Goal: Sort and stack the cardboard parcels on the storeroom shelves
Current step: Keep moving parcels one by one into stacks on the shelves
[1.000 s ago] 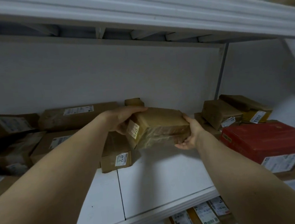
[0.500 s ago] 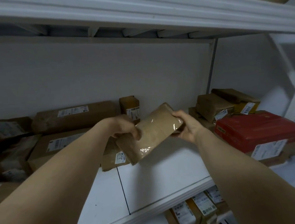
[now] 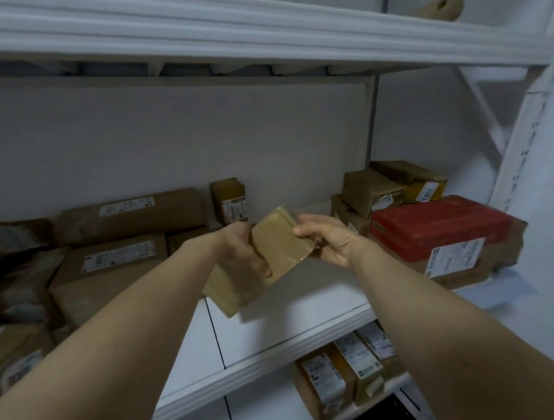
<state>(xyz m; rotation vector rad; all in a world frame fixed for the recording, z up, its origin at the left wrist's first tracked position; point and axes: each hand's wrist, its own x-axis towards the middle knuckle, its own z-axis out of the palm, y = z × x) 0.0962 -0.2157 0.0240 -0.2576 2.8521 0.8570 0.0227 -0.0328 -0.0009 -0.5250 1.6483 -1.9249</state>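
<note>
My left hand (image 3: 243, 249) grips the parcel (image 3: 280, 242), my right hand (image 3: 330, 242) pinches its edge; I should lay it flat on the shelf (image 3: 297, 311).

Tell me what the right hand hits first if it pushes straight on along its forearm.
Besides the held parcel, the right hand probably meets the small upright parcel against the back wall; depth is unclear.

A flat brown tape-wrapped cardboard parcel (image 3: 278, 246) is held between the left hand (image 3: 238, 246) and right hand (image 3: 331, 242), above the white shelf board (image 3: 293, 308). Stacked brown cardboard boxes (image 3: 107, 263) lie left of it. A small upright brown box (image 3: 228, 200) stands behind it. A red rectangular box (image 3: 436, 227) lies to the right (on a larger brown carton (image 3: 498, 255)).
</note>
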